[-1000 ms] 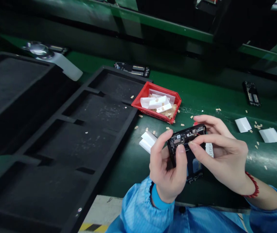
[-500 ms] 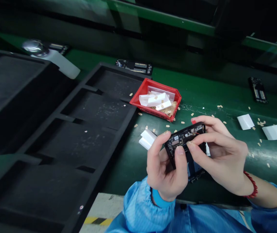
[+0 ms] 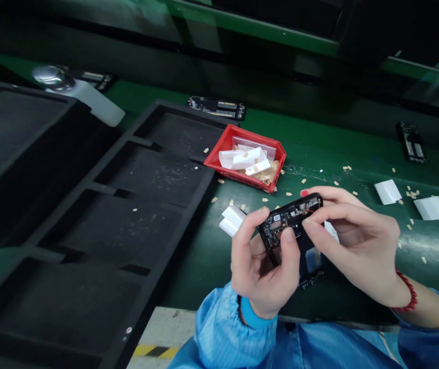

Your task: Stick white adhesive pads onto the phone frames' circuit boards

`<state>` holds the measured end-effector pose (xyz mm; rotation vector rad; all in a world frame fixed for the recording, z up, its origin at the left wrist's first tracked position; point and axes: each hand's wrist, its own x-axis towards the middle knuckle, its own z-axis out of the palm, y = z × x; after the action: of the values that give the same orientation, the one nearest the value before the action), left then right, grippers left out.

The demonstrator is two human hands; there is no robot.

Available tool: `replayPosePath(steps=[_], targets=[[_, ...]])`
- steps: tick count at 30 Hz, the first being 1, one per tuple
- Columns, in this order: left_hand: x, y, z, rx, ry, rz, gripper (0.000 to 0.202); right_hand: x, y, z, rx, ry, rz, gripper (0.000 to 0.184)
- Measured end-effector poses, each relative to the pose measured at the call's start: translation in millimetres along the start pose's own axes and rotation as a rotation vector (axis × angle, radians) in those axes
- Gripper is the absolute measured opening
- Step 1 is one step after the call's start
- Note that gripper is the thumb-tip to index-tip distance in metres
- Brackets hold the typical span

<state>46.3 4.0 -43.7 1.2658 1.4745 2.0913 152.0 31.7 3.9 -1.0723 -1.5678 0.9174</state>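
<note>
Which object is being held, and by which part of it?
An opened smartphone. The left hand grips its upper left side, thumb over the exposed circuit board; the right hand is at the upper right corner, its grip unclear.

The place looks like an electronics workshop: a device with exposed circuitry is held over a green bench, which also bears a compartmented black tray and a red bin (scraps and all); yellow-and-black striping marks the floor.

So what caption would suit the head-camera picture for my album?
Left hand and right hand on a black device with bare circuitry, red bin beyond.
</note>
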Motion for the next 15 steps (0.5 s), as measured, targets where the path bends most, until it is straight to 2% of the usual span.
replayPosePath(steps=[6,11,13,15], targets=[[1.3,1.9,0.4,-0.007,-0.010,-0.037,0.037,2.3,3.4,-4.7,0.087,-0.054,0.066,0.013],[-1.5,-1.2,-0.7,0.055,-0.014,-0.022,0.038,1.5,9.4,4.1,0.092,0.000,0.062,0.016],[-1.2,-3.5,-2.6,0.060,-0.051,-0.094,0.036,3.4,13.3,7.8,0.111,0.002,0.076,0.016],[1.3,-6.5,-4.9,-0.007,-0.142,-0.196,0.036,7.8,18.3,8.1,0.142,0.004,0.082,0.016]])
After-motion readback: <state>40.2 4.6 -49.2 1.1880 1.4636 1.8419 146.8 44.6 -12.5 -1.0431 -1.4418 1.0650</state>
